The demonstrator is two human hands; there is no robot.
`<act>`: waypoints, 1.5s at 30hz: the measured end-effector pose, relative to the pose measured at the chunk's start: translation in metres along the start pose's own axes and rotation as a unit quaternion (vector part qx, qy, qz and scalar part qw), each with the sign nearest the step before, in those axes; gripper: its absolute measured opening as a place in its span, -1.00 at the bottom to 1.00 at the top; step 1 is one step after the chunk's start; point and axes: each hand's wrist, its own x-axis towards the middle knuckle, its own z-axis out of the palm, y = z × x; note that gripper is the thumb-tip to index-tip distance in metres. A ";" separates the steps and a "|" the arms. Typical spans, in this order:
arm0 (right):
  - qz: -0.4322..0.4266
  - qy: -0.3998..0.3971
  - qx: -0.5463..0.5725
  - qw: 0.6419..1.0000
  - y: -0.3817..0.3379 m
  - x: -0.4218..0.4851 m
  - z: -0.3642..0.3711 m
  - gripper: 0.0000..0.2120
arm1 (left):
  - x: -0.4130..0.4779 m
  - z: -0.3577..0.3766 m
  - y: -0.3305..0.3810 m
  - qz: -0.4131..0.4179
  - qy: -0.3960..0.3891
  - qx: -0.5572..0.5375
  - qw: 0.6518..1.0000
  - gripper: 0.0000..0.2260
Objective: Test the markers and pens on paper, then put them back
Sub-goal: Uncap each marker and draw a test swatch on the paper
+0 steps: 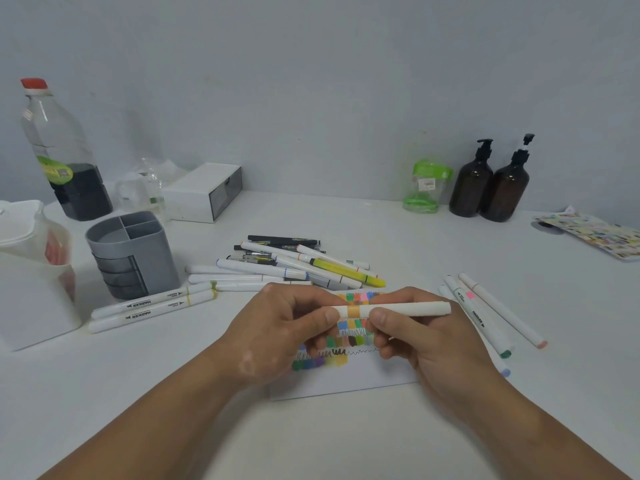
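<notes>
A white marker with a tan band is held level above the paper by both hands. My left hand grips its left end and my right hand pinches it just right of the band. The paper carries rows of colour swatches and scribbles, partly hidden by my fingers. A heap of markers and pens lies behind the paper. Two white markers lie at the left and several more markers lie to the right. The grey pen holder stands at the left with nothing visible in it.
A large bottle with dark liquid, a white drawer box and a white tub sit at the left. A green jar and two brown pump bottles stand by the wall. A printed sheet lies far right.
</notes>
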 end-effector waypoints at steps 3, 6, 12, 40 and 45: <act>0.005 -0.026 -0.010 1.000 -0.005 0.001 -0.009 -0.76 | 0.002 -0.004 0.000 0.002 0.012 0.065 0.998 -0.84; 0.027 -0.055 -0.057 0.996 -0.011 0.001 -0.018 -0.75 | 0.003 -0.013 -0.002 -0.017 0.034 0.136 0.990 -0.85; -0.030 -0.027 -0.383 0.923 -0.003 -0.006 -0.002 -0.92 | 0.003 -0.004 -0.007 0.004 0.011 0.218 0.976 -0.88; -0.098 0.056 -0.582 0.806 0.015 0.006 -0.020 -0.90 | 0.059 -0.053 -0.026 -0.003 0.129 0.601 0.789 -0.77; -0.102 0.017 -0.566 0.818 0.017 0.002 -0.022 -0.88 | 0.073 -0.051 -0.035 0.003 0.098 0.614 0.783 -0.85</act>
